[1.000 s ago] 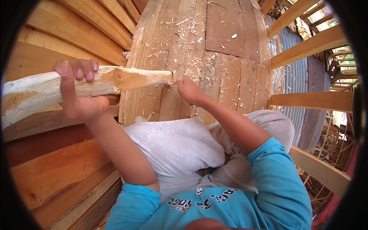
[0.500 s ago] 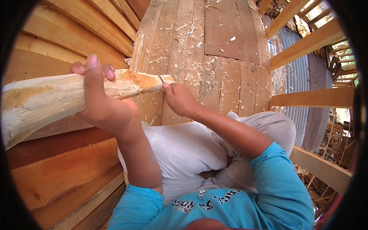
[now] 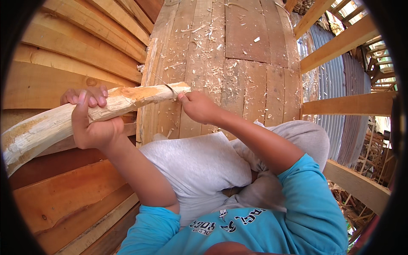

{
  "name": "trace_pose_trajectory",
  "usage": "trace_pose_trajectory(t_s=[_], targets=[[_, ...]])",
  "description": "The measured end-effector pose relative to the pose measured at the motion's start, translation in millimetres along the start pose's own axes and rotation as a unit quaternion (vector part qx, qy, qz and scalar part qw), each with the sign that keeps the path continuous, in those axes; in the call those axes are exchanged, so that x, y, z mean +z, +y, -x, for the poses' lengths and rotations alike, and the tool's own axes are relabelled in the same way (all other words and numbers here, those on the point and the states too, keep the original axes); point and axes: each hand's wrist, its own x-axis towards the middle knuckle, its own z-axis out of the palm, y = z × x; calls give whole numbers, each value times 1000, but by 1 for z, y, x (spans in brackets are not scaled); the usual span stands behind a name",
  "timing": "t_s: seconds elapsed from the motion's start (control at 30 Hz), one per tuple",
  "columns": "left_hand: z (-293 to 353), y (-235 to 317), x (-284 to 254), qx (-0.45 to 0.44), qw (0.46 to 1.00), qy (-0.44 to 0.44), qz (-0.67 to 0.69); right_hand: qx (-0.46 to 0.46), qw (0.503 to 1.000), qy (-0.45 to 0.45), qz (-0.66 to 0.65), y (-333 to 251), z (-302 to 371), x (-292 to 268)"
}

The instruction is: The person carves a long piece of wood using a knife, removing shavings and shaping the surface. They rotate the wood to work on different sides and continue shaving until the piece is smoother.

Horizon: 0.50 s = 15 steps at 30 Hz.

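Observation:
A long, pale, peeled wooden pole (image 3: pixel 127 100) with brown patches runs from the left edge to the middle, its narrower end pointing right. My left hand (image 3: pixel 95 123) is wrapped round the pole from below, thumb up and fingers over the far side. At the narrow end, my right hand (image 3: pixel 200 107) is closed, pinching what looks like a thin dark knife blade (image 3: pixel 171 89) that lies across the wood. Its handle, if any, is hidden in my fist.
Wood shavings (image 3: pixel 212 72) are scattered over the plank floor (image 3: pixel 242 87). Stacked boards (image 3: pixel 63 42) form a wall at left. At right are wooden rails (image 3: pixel 348 106) with corrugated metal sheets (image 3: pixel 329 59) beyond. My crossed legs (image 3: pixel 195 157) are just below the pole.
My left hand has slid left along the pole and now grips it farther from the narrow end. The pole's angle has shifted slightly, and the blade sits a little farther left.

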Motion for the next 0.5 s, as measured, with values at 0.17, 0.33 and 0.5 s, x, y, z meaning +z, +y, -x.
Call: trace_pose_trajectory(t_s=[0.17, 0.33, 0.5], targets=[[6, -2, 6, 1, 998, 63, 2, -13, 1000, -6, 9, -13, 11, -1], [4, -13, 13, 13, 995, 103, 4, 22, 1000, 19, 9, 33, -15, -3], [9, -11, 17, 9, 988, 157, -2, -22, 998, 38, 50, 35, -18, -1]])
